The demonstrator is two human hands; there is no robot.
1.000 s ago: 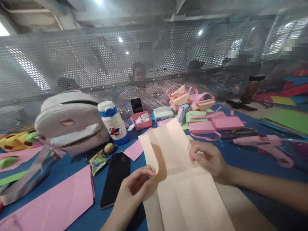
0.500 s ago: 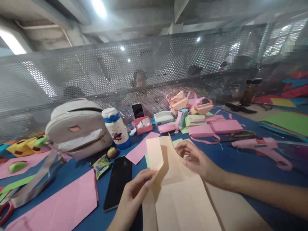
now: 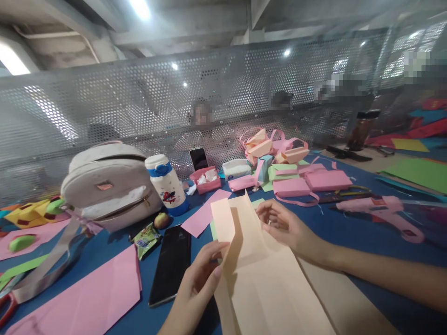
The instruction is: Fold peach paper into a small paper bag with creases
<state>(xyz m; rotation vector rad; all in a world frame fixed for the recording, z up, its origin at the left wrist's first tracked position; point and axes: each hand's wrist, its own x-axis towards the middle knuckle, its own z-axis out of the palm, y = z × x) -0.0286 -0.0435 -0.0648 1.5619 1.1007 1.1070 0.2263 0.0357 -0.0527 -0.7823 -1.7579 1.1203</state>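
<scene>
A creased peach paper sheet (image 3: 268,279) lies in front of me, its far side flaps folded partly upward. My left hand (image 3: 204,274) is at the left flap, fingertips touching its edge, with the thumb a little apart from the fingers. My right hand (image 3: 286,228) rests against the right flap with its fingers curled around the paper's edge. More peach paper (image 3: 335,298) lies beneath on the right. A black phone (image 3: 171,265) lies left of my left hand, and a pink paper strip (image 3: 206,211) is beyond the folded sheet.
At the left are a white backpack (image 3: 108,186), a bottle (image 3: 167,186) and pink paper (image 3: 84,293). Small paper bags (image 3: 291,186) stand at the back. A pink glue gun (image 3: 380,209) lies on the right. Behind a perforated metal screen (image 3: 139,102), people are partly visible.
The thumb of my left hand has moved away from the left flap and its fingers have opened slightly. The near part of the peach sheet has shifted a little to the right.
</scene>
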